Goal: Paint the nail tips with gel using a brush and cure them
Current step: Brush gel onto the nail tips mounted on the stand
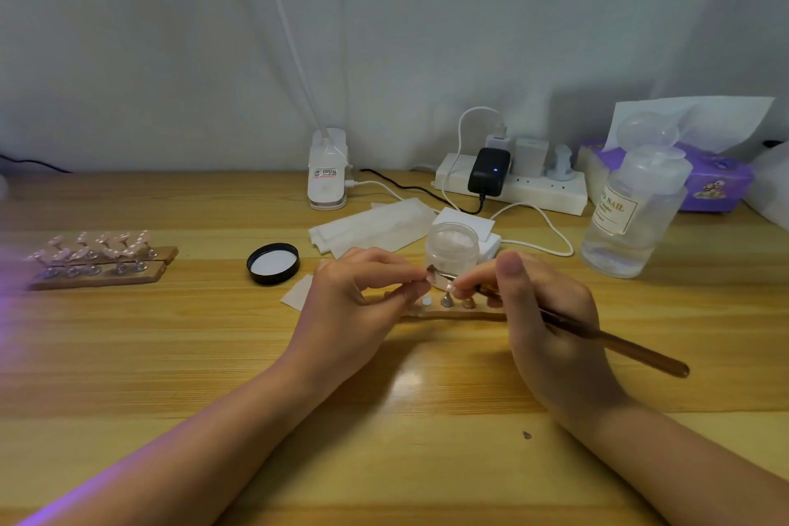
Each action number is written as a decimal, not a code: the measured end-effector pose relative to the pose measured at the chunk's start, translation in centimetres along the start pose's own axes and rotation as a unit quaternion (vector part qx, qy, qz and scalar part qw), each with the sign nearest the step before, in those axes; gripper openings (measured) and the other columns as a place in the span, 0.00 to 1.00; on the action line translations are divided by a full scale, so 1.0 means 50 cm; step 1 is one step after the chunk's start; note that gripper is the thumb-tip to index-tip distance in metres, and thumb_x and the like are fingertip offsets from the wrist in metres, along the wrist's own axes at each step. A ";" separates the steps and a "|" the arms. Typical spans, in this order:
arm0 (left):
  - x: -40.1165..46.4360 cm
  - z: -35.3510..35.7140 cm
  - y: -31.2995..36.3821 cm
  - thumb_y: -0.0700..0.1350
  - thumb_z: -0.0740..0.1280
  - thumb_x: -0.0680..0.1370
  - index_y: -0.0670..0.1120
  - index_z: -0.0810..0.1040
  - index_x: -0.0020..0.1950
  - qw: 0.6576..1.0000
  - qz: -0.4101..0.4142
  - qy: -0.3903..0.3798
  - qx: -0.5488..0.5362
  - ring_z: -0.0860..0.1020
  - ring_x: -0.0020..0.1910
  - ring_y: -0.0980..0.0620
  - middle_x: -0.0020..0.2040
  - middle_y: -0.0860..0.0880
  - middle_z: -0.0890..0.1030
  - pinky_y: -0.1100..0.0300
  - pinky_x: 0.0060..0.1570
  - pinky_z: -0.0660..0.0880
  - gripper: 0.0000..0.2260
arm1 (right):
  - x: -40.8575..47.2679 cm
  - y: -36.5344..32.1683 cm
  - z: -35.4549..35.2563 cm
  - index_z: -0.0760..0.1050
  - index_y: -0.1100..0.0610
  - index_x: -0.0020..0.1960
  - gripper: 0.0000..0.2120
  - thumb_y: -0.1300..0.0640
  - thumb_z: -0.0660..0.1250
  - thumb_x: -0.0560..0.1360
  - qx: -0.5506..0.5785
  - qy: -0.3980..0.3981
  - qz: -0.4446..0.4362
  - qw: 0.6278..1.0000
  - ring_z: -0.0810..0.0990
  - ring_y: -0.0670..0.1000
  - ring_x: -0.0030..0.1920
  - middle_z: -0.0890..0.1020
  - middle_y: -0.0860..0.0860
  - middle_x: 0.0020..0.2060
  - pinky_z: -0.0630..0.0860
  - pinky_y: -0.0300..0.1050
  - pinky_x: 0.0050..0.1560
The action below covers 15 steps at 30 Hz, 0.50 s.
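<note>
Your left hand point(354, 295) sits just left of centre on the wooden table point(213, 354), fingers curled in, pinching a small clear nail tip point(431, 275) between thumb and forefinger. Your right hand point(542, 312) grips the brown brush point(619, 344) like a pen, its fingers closed round the shaft; the bristle end meets the nail tip between your two hands, and the handle angles out low and to the right over bare table.

Directly under your fingertips lies a wooden holder strip point(452, 314) with a few small stands on it. The open gel jar point(452, 248) stands just behind your hands, almost touching the brush end, on a white box. Its black lid point(273, 263) lies upside down to the left, apart from your left hand. White wipes point(371, 226) are spread behind the lid and jar.

Far left, near the table edge, two more holder strips carry a batch of pink nail tips point(98, 254). On the right a clear bottle point(632, 218) stands near your brush hand, with a purple tissue box point(717, 179) behind it. Along the back wall sit the white lamp base point(326, 171) and a power strip point(512, 184) with trailing cables.

Bare wood shows in front of you between your forearms and in the stretch between the lid and the left-hand strips.
</note>
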<state>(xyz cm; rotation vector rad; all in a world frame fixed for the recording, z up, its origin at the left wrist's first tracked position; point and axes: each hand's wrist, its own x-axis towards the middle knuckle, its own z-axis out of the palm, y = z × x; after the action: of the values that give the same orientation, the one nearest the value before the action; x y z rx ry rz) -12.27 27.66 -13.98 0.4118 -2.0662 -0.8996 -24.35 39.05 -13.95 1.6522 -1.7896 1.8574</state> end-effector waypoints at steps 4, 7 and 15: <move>0.000 -0.001 -0.002 0.46 0.70 0.68 0.52 0.82 0.47 1.000 -0.003 -0.002 0.002 0.78 0.44 0.59 0.41 0.59 0.82 0.65 0.46 0.72 0.09 | -0.005 0.002 -0.004 0.77 0.53 0.32 0.22 0.50 0.50 0.77 0.024 0.021 0.024 0.999 0.79 0.44 0.37 0.79 0.47 0.29 0.72 0.55 0.44; 0.000 -0.001 0.000 0.46 0.70 0.68 0.52 0.82 0.47 1.000 0.000 -0.003 0.002 0.78 0.44 0.59 0.41 0.58 0.82 0.65 0.46 0.73 0.09 | -0.002 -0.001 -0.003 0.78 0.51 0.35 0.20 0.51 0.51 0.77 0.008 0.027 0.008 1.000 0.79 0.44 0.38 0.80 0.45 0.30 0.72 0.53 0.43; 0.000 -0.001 0.002 0.48 0.69 0.68 0.53 0.82 0.46 1.000 -0.005 0.001 0.002 0.78 0.44 0.59 0.40 0.60 0.81 0.65 0.46 0.72 0.08 | -0.006 0.004 -0.004 0.78 0.52 0.32 0.22 0.49 0.50 0.77 0.025 0.030 0.026 0.999 0.79 0.44 0.36 0.79 0.47 0.29 0.72 0.53 0.43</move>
<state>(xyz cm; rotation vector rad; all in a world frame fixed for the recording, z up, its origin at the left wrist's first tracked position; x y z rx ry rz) -12.24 27.69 -13.88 0.4264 -2.0650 -0.9017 -24.48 39.33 -14.22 1.5629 -1.7928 1.9677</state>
